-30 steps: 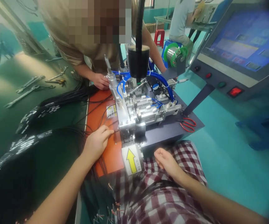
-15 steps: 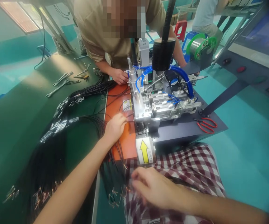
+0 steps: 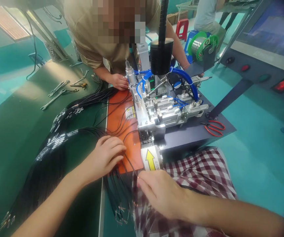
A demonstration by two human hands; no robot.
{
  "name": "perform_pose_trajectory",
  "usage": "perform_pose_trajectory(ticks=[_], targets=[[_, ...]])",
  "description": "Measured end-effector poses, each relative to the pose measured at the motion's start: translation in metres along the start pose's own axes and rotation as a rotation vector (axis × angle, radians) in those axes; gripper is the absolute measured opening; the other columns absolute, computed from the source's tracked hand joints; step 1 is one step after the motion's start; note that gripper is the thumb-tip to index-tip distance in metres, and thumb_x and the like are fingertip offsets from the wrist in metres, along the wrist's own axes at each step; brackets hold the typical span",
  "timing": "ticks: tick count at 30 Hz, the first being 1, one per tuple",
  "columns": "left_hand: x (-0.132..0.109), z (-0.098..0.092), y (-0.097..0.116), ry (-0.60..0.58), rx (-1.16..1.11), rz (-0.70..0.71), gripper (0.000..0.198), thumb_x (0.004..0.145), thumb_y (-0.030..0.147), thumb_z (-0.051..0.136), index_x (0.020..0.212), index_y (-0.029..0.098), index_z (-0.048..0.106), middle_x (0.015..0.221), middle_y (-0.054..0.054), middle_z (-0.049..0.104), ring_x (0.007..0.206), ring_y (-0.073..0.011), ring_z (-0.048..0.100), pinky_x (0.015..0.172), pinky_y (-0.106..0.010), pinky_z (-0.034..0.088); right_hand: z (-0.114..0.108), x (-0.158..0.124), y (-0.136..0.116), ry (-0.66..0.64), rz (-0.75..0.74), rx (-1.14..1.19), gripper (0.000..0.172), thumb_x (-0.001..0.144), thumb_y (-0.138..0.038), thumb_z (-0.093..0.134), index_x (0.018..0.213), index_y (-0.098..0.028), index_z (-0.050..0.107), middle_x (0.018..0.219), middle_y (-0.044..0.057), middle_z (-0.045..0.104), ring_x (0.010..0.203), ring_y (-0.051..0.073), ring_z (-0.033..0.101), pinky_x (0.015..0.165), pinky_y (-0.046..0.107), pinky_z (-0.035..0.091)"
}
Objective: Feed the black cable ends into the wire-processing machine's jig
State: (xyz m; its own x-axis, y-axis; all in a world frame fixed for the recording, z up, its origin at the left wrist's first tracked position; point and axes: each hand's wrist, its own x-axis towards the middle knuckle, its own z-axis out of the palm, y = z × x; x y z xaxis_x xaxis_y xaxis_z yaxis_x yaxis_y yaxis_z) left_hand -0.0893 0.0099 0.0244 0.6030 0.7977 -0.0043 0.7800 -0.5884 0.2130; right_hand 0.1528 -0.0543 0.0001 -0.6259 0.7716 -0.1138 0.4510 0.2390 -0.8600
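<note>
My left hand (image 3: 108, 154) is curled over the black cables at the near left edge of the orange plate (image 3: 132, 154). Its fingertips close around a black cable (image 3: 131, 164), though the grip is partly hidden. That cable slants down to my right hand (image 3: 163, 192), which pinches its end between thumb and forefinger above my checked trousers. Farther away, a bench machine (image 3: 166, 112) with metal slides and blue air tubes borders the plate. Several black cables run across the plate to its front. Beside my right hand is a white cylinder (image 3: 150, 159) with a yellow arrow.
Bundled cables (image 3: 60, 138) lie on the green table (image 3: 16, 131), with wrenches (image 3: 55, 97) behind. Red-handled pliers (image 3: 214, 127) rest on the machine base. A co-worker's hand (image 3: 118, 81) touches the machine's far side. A solder-like wire spool (image 3: 202, 46) and control panel (image 3: 260, 72) stand right.
My left hand has drawn back from the machine's front toward the near cables. My right hand has closed on a cable end. The whole view has shifted slightly left.
</note>
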Motion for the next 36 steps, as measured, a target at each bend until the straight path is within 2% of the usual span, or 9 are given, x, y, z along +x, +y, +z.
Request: perform_pose_trajectory(ticks=[3, 7, 9, 12, 16, 23, 32, 34, 36], targets=[[-0.006, -0.001, -0.004, 0.100, 0.100, -0.023, 0.027, 0.096, 0.029, 0.044, 0.111, 0.026, 0.066, 0.119, -0.006, 0.069, 0.115, -0.0235, 0.061, 0.105, -0.043, 0.043, -0.028, 0.001, -0.003, 0.045, -0.041, 0.014, 0.033, 0.097, -0.022, 0.039, 0.065, -0.021, 0.035, 0.057, -0.003, 0.044, 0.051, 0.011, 0.036, 0.055, 0.029, 0.021], [-0.020, -0.003, -0.036, 0.352, 0.173, -0.384, 0.038, 0.097, 0.038, 0.042, 0.127, 0.020, 0.058, 0.121, -0.010, 0.065, 0.113, -0.0276, 0.062, 0.097, -0.043, 0.052, -0.051, 0.003, 0.000, 0.014, -0.029, 0.045, 0.035, 0.097, -0.019, 0.038, 0.062, -0.020, 0.040, 0.057, -0.003, 0.051, 0.053, 0.012, 0.044, 0.057, 0.028, 0.026], [-0.031, -0.003, -0.061, 0.436, 0.242, -0.549, 0.043, 0.097, 0.038, 0.039, 0.129, 0.014, 0.055, 0.116, -0.014, 0.062, 0.097, -0.0307, 0.065, 0.083, -0.048, 0.056, -0.052, 0.003, 0.003, -0.003, -0.032, 0.050, 0.033, 0.096, -0.016, 0.038, 0.063, -0.020, 0.042, 0.057, -0.003, 0.052, 0.054, 0.012, 0.045, 0.057, 0.027, 0.028], [-0.039, 0.000, -0.097, 0.414, 0.291, -0.668, 0.040, 0.095, 0.033, 0.041, 0.128, 0.021, 0.059, 0.121, -0.008, 0.058, 0.075, -0.0201, 0.066, 0.066, -0.036, 0.056, -0.049, 0.002, 0.008, -0.035, -0.048, 0.067, 0.031, 0.095, -0.013, 0.038, 0.065, -0.020, 0.043, 0.058, -0.003, 0.052, 0.054, 0.011, 0.045, 0.057, 0.027, 0.029], [-0.027, 0.010, -0.121, 0.328, 0.314, -0.738, 0.037, 0.089, 0.031, 0.052, 0.122, 0.021, 0.066, 0.116, -0.013, 0.062, 0.085, -0.0245, 0.067, 0.068, -0.035, 0.056, -0.049, -0.001, 0.014, -0.032, -0.032, 0.041, 0.034, 0.097, -0.016, 0.038, 0.063, -0.019, 0.039, 0.059, -0.003, 0.051, 0.055, 0.011, 0.044, 0.056, 0.027, 0.027], [-0.008, 0.012, -0.108, 0.235, 0.309, -0.855, 0.041, 0.094, 0.032, 0.044, 0.127, 0.023, 0.066, 0.123, -0.017, 0.057, 0.093, -0.0314, 0.066, 0.073, -0.041, 0.053, -0.062, -0.013, 0.027, -0.046, 0.047, 0.139, 0.033, 0.098, -0.014, 0.037, 0.066, -0.019, 0.045, 0.062, -0.004, 0.054, 0.059, 0.010, 0.049, 0.059, 0.023, 0.034], [0.002, 0.011, -0.089, 0.212, 0.279, -0.873, 0.045, 0.094, 0.027, 0.041, 0.131, 0.017, 0.063, 0.124, -0.021, 0.056, 0.103, -0.0388, 0.065, 0.079, -0.047, 0.053, -0.048, -0.004, 0.026, -0.109, 0.038, 0.200, 0.030, 0.097, -0.014, 0.038, 0.072, -0.018, 0.054, 0.062, -0.004, 0.058, 0.059, 0.009, 0.052, 0.062, 0.021, 0.038], [0.004, 0.002, -0.076, 0.190, 0.259, -0.872, 0.047, 0.090, 0.024, 0.044, 0.133, 0.012, 0.060, 0.124, -0.024, 0.055, 0.100, -0.0418, 0.066, 0.078, -0.051, 0.054, -0.047, -0.001, 0.023, -0.102, 0.018, 0.158, 0.030, 0.096, -0.013, 0.038, 0.071, -0.018, 0.053, 0.061, -0.004, 0.057, 0.058, 0.009, 0.050, 0.061, 0.021, 0.037], [0.007, -0.009, -0.051, 0.189, 0.238, -0.846, 0.056, 0.088, 0.022, 0.043, 0.142, 0.008, 0.048, 0.131, -0.028, 0.049, 0.102, -0.0456, 0.065, 0.077, -0.056, 0.053, -0.049, 0.001, 0.019, -0.066, -0.023, 0.089, 0.030, 0.096, -0.013, 0.040, 0.068, -0.018, 0.050, 0.060, -0.004, 0.054, 0.057, 0.009, 0.047, 0.059, 0.023, 0.033]])
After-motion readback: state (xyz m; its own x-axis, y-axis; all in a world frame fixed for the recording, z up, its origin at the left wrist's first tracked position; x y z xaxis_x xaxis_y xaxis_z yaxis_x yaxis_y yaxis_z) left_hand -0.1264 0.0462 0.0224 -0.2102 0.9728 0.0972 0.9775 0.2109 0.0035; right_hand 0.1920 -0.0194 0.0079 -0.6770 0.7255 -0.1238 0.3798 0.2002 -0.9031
